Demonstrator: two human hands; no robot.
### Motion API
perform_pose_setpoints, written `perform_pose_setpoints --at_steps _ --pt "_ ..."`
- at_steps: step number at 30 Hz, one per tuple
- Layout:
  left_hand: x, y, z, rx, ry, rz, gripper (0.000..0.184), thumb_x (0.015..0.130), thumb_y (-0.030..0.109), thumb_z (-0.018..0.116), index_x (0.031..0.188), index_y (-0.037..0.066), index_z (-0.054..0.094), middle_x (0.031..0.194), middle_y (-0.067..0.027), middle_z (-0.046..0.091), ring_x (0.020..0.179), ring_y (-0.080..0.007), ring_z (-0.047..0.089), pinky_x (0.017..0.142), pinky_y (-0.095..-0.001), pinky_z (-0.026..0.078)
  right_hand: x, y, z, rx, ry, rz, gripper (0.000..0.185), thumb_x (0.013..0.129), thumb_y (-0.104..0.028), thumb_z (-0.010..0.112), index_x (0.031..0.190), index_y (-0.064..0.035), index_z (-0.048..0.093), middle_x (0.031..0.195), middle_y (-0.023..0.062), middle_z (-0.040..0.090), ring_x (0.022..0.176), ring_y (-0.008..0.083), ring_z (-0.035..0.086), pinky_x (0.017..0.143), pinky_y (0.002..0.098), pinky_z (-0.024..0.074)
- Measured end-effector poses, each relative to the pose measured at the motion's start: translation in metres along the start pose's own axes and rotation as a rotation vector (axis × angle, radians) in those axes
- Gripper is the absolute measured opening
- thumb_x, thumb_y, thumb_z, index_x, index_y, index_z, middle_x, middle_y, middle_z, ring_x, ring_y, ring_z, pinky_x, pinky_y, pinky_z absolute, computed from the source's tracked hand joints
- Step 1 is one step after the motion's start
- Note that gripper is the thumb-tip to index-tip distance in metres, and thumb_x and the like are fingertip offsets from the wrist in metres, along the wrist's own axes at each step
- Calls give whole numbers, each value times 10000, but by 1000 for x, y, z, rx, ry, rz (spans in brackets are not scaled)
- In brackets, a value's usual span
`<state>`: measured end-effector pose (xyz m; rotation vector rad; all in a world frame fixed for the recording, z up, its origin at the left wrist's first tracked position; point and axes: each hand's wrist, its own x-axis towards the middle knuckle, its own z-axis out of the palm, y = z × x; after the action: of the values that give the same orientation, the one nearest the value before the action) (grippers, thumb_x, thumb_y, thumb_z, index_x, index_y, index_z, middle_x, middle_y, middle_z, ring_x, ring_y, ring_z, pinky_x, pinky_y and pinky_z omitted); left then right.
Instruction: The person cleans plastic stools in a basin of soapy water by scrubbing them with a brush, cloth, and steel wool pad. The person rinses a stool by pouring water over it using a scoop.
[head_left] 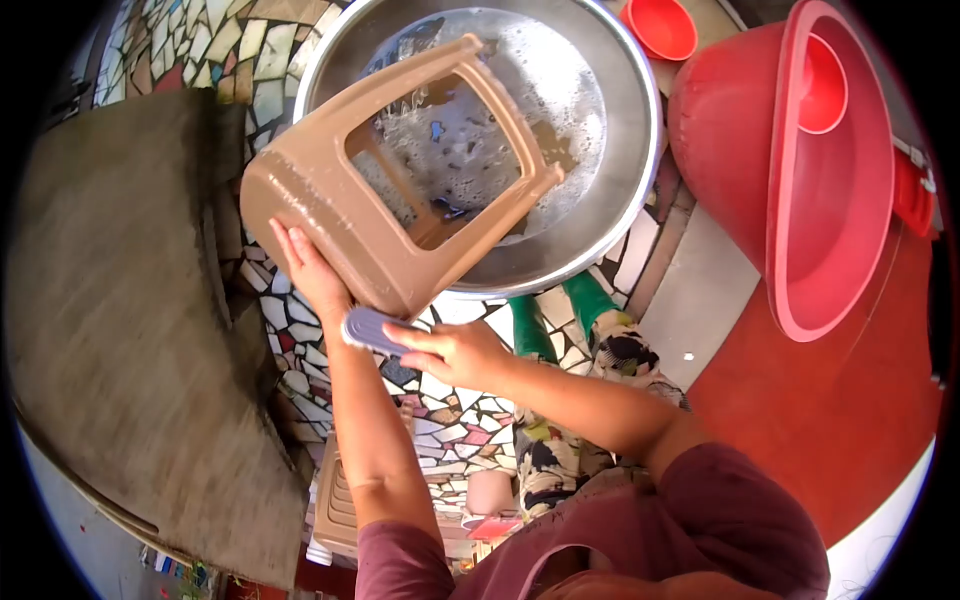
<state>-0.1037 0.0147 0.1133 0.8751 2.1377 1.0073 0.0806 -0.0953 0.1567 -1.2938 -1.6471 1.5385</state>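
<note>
A brown plastic stool [330, 215] lies tilted on its side over a wide metal basin [640, 190] of sudsy water, its legs reaching into the basin. My left hand [315, 275] grips the stool at its seat end, fingers laid along the wet surface. In my right hand [455, 355] is a scrub brush [372, 330] with a purple-grey back, held just below the stool's seat and close to my left wrist. The brush's bristles are mostly hidden.
On the right a large red tub [725, 130] rests tilted, with a red bowl [822, 85] inside. Another red bowl [662, 28] sits behind the basin. A grey slab [130, 330] stands left. Below, a second brown stool [338, 500] is on the mosaic floor [450, 430].
</note>
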Motion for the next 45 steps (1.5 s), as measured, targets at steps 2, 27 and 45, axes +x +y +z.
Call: perform_pose_setpoints --at_steps 2,27,45 --pt "6 -8 2 -31 4 20 549 1022 375 412 1495 118 305 1396 -161 477 1195 -220 491 1019 -306 372 -3 17 5 18 38 -48 478 860 -379 666 1323 -350 549 687 110 654 578 256 658 506 374 504" --pt "44 -34 -25 -68 -72 -140 554 1043 430 263 1411 29 364 1345 -107 480 1190 -206 495 1017 -330 401 87 241 -105 -114 371 367 433 924 -352 601 1342 -276 520 838 212 652 683 247 635 714 326 493" --pt "47 -120 -120 -410 -2 -590 413 997 359 406 1266 58 493 1129 -82 594 981 -194 587 824 -348 535 220 231 -141 232 275 514 460 963 -357 558 1399 -239 471 695 -19 599 513 60 453 494 251 423"
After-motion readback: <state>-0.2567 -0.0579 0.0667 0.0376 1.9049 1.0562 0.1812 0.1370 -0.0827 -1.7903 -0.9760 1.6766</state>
